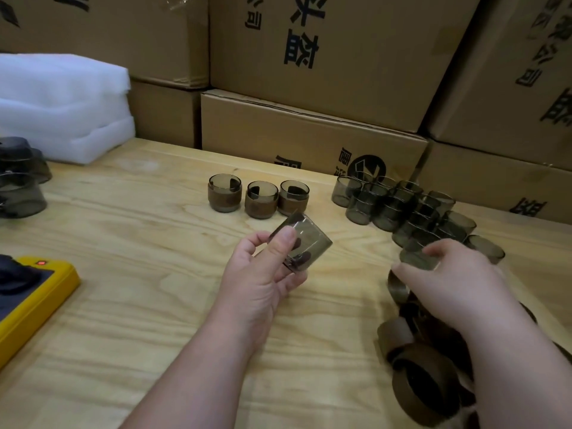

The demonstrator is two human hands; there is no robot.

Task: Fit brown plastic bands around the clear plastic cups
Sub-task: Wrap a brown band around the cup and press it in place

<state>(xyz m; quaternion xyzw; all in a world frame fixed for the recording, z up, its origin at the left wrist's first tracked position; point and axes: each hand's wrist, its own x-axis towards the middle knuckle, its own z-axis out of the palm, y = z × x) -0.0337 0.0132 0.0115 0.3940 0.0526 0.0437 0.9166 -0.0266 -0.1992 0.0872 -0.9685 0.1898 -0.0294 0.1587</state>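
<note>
Three banded cups (258, 198) stood in a row near the middle of the wooden bench (130, 249), each with a brown band round its lower half. My left hand (263, 270) gripped a clear smoky cup (305, 239) tilted on its side above the bench, thumb on the outer wall and fingertips curled in at the rim. My right hand (448, 280) reached to the right, thumb and fingers closing round another bare cup (416, 258) at the near edge of the cluster of stacked clear cups (402, 209) — I held it by its sides. Just below that hand lay the loose brown bands (414, 388), heaped together at the bench's right edge. Farther off sat cardboard boxes (312, 131) along the back, white foam sheets (62, 106) at the left, and a yellow device (28, 308) by the near left — some dark cups (18, 181) beside the foam
</note>
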